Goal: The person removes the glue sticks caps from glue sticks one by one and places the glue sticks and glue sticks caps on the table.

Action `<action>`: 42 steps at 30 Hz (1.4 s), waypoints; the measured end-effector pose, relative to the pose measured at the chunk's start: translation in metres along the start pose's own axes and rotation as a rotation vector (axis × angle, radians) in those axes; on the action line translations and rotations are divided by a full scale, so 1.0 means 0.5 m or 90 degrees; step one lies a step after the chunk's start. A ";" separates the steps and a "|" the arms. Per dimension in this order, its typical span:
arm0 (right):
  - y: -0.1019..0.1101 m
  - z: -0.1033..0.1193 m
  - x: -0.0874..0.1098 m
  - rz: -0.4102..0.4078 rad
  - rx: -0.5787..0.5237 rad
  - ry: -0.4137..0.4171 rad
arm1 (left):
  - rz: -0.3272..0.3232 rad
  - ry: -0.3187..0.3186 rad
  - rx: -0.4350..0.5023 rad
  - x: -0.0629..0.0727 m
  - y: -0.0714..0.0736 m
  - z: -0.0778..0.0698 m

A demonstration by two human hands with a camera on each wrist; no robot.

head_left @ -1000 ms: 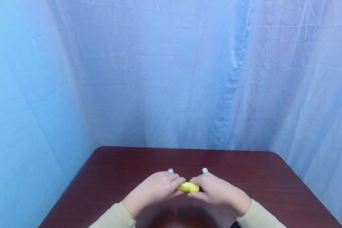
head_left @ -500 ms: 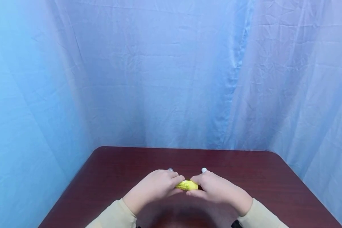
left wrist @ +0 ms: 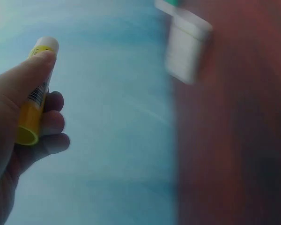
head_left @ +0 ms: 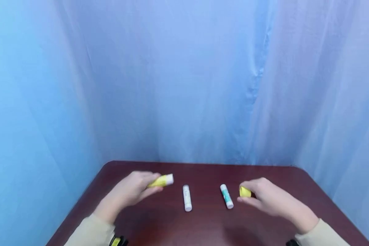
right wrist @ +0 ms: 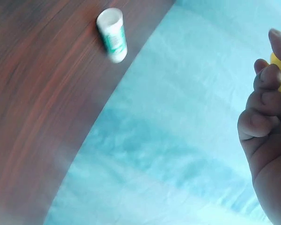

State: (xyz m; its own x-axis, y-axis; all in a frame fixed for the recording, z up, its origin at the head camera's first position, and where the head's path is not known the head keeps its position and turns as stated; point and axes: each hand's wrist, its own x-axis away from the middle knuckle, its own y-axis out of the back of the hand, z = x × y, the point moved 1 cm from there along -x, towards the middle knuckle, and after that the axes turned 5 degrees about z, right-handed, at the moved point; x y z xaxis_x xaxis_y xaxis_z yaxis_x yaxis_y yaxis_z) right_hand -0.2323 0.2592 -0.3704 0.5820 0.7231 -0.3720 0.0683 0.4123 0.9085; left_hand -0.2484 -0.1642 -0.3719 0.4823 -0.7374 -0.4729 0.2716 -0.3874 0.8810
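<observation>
Smooth yellow-and-white tube (head_left: 162, 180), long axis nearly crosswise, white end (head_left: 169, 179) pointing rightward | we hold it above the wood-grained desk (head_left: 204, 191), left grip (head_left: 129, 188) curled round it | right grip (head_left: 267, 197) pinches a yellow cap (head_left: 245, 192) | between them, cylindrical white stick (head_left: 187, 198) and white-and-teal stick (head_left: 226, 196) lie lengthwise

Wht tube (head_left: 187, 198): passable gap to R, then teal tube (head_left: 227, 196); left hand (head_left: 130, 189) w/ yellow stick (head_left: 162, 180) obstructs to L; curtain (head_left: 184, 85) blocks bhd.

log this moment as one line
left hand: holds yellow tube, white end showing | right hand: holds yellow cap | table: white tube, white-and-green tube, lying apart
</observation>
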 end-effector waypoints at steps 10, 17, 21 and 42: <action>-0.026 0.003 0.005 0.042 -0.063 -0.060 | -0.006 -0.035 -0.007 -0.033 -0.023 -0.024; -0.030 -0.002 -0.001 0.023 -0.102 -0.081 | -0.013 -0.051 -0.005 -0.047 -0.043 -0.031; -0.033 -0.001 -0.003 0.011 -0.114 -0.074 | -0.010 -0.055 -0.017 -0.049 -0.050 -0.034; -0.025 -0.002 -0.011 -0.024 -0.091 -0.075 | -0.029 -0.040 0.017 -0.047 -0.082 -0.048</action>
State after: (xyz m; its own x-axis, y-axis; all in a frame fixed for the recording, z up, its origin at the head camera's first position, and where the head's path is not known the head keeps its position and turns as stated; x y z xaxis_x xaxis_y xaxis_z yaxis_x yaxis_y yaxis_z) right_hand -0.2373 0.2509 -0.3799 0.6727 0.6396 -0.3720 -0.0198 0.5182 0.8551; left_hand -0.2511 -0.1175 -0.3973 0.4172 -0.7517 -0.5108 0.2692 -0.4347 0.8594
